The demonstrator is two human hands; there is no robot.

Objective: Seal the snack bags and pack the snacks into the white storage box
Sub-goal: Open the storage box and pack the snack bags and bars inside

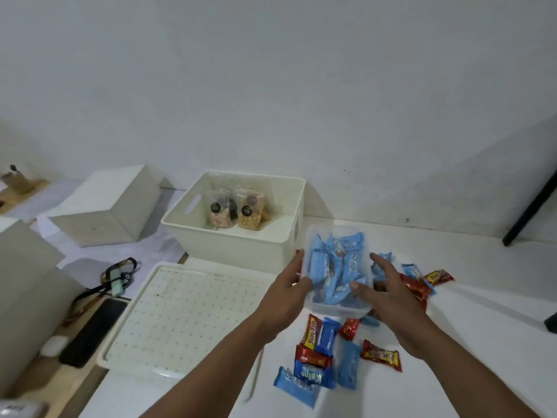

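White storage box (241, 245) is sitting open toward the table's (452, 312) far edge, two sealed snack bags (238, 211) standing inside it. Its dotted lid (180, 315) is lying flat in front. Clear container (336, 267) full of blue snacks is resting just right of the box. Left hand (286, 294) is gripping its left wall; right hand (388, 297) is touching the right side, fingers relaxed. Loose wrapped snacks (328, 354) are lying scattered near the front edge.

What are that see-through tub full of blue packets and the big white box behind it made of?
The tub looks like thin clear plastic: the blue wrappers show through its walls. The white box seems to be opaque, matte moulded plastic, with rounded corners and a cut-out handle. The wrappers look like glossy plastic film.
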